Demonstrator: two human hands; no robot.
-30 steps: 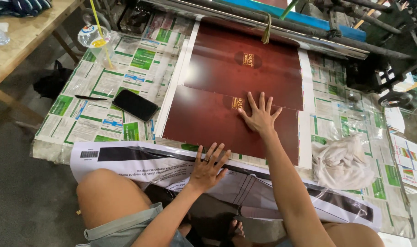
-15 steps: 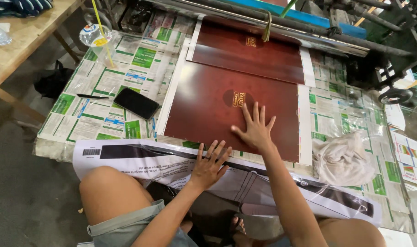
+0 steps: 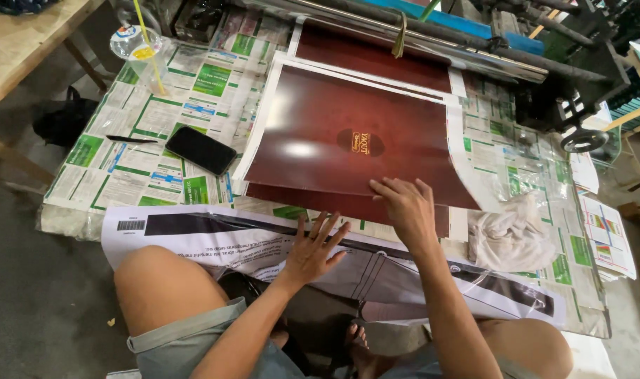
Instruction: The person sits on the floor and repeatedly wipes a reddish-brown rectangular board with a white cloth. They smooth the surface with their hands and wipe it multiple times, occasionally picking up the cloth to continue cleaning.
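The right hand (image 3: pixel 404 209) grips the near edge of a glossy dark red printed sheet with a white border and a small gold oval emblem (image 3: pixel 348 144), fingers curled over the top and the sheet's near side lifted off the one beneath it. That sheet sits across the middle of the newspaper-covered work surface (image 3: pixel 158 119), its far edge close to a second dark red sheet (image 3: pixel 372 52) that lies under the metal rollers of a machine (image 3: pixel 418 31) along the far edge. A third dark red sheet (image 3: pixel 299 196) shows under the held one at its near left corner.

The left hand (image 3: pixel 313 249) lies flat and holds nothing, fingers spread wide, on a long white printed paper with a black band (image 3: pixel 215 235) that hangs over the near edge, above the person's bare knees.

Left of the red sheets, a black smartphone (image 3: pixel 201 149) lies face up, with a thin dark blade or pen (image 3: pixel 130 139) just beyond it toward the left edge. A clear plastic cup with a yellow straw (image 3: pixel 134 45) stands at the far left corner. A crumpled white cloth (image 3: pixel 513 228) rests near the right edge, just beside the right hand.
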